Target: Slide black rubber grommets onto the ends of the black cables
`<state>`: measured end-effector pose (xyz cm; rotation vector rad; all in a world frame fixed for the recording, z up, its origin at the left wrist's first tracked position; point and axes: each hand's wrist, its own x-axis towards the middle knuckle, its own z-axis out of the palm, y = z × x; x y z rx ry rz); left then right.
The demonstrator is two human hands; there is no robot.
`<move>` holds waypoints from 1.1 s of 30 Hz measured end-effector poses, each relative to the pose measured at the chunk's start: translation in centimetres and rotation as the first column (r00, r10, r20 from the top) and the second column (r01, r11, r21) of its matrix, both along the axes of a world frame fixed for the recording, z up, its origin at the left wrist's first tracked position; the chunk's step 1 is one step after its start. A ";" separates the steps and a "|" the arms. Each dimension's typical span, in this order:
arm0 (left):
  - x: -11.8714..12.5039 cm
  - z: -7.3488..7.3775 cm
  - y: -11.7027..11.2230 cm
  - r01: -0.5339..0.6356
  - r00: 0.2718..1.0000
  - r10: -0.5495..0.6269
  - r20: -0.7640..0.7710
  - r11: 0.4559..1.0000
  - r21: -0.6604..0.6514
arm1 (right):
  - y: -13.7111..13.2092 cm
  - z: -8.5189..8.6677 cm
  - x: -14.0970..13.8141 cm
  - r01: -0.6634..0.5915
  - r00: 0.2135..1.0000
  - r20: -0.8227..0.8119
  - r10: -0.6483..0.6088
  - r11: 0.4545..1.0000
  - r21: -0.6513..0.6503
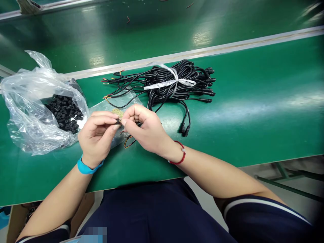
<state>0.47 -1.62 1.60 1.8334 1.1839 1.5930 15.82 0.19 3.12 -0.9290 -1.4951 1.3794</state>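
Pinched between thumb and fingertips of my left hand (97, 133) is a small black part (117, 122), like those in the bag. My right hand (143, 126) is closed in a pinch right beside it, fingertips meeting the left ones. What the right fingers grip is too small to make out; a brassy speck shows between the hands. Just behind the fingertips a small pile of yellowish brass-coloured pieces (117, 112) lies on a flat clear plastic bag (98, 107). Thin coloured wire ends (129, 145) loop out below my right hand, partly hidden by it.
An open clear plastic bag (27, 111) holding many black rubber-like parts (64, 113) stands at the left. A bundle of black cables (174, 81), tied with a white strip (162, 84), lies behind my hands. A pale metal rail (217, 49) crosses the back of the green table (253, 111).
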 end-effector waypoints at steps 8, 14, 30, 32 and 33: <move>0.0 -0.1 -0.3 -0.046 0.990 0.058 -0.128 0.995 0.092 | 0.0 0.2 0.2 -0.019 0.999 0.033 0.016 0.996 0.083; -1.0 0.2 -0.3 -0.017 0.972 0.005 -0.233 0.999 -0.049 | 0.5 0.4 1.2 -0.126 0.971 0.225 0.078 0.970 0.206; -2.5 0.5 0.8 0.015 0.993 -0.055 -0.105 0.936 -0.351 | 2.0 -1.2 2.9 -0.169 0.884 0.462 -0.062 0.882 0.441; -2.2 0.5 0.7 0.063 0.994 -0.093 -0.051 0.904 -0.422 | 2.0 -1.5 2.7 -0.221 0.868 0.491 -0.075 0.827 0.517; -2.0 0.6 0.7 0.080 0.995 -0.102 -0.022 0.887 -0.455 | 2.0 -1.6 2.6 -0.238 0.861 0.501 -0.083 0.805 0.543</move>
